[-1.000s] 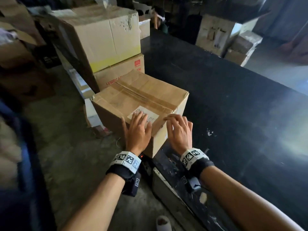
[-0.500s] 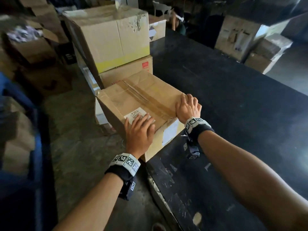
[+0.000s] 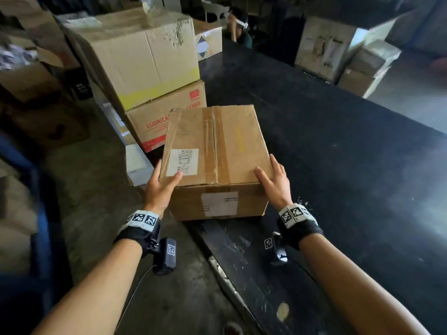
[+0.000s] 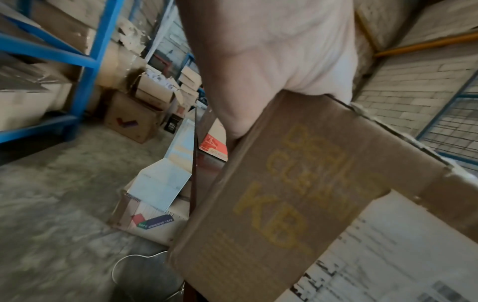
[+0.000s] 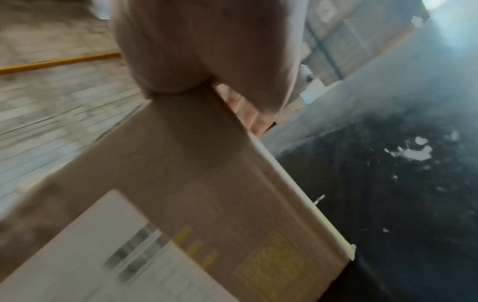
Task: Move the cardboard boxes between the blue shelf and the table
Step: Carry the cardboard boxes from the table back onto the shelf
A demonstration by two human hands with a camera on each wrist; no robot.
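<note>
A taped brown cardboard box (image 3: 215, 146) with white labels sits at the near left edge of the black table (image 3: 338, 153). My left hand (image 3: 162, 187) grips its near left corner, thumb on top and fingers down the left side. My right hand (image 3: 273, 182) grips the near right corner the same way. The left wrist view shows the palm (image 4: 258, 61) against the box's printed side (image 4: 284, 194). In the right wrist view the palm (image 5: 207, 40) wraps the box edge (image 5: 194, 183). The blue shelf (image 4: 85, 61) stands to my left.
Behind the box a large carton (image 3: 145, 56) is stacked on a red-lettered carton (image 3: 169, 119). More boxes (image 3: 362, 64) stand past the table's far right. A person (image 3: 239, 27) is at the far end. Loose boxes (image 4: 129, 120) lie on the concrete floor.
The box has turned square to me and slid further onto the table. Both hands moved from resting on its top to gripping its near corners.
</note>
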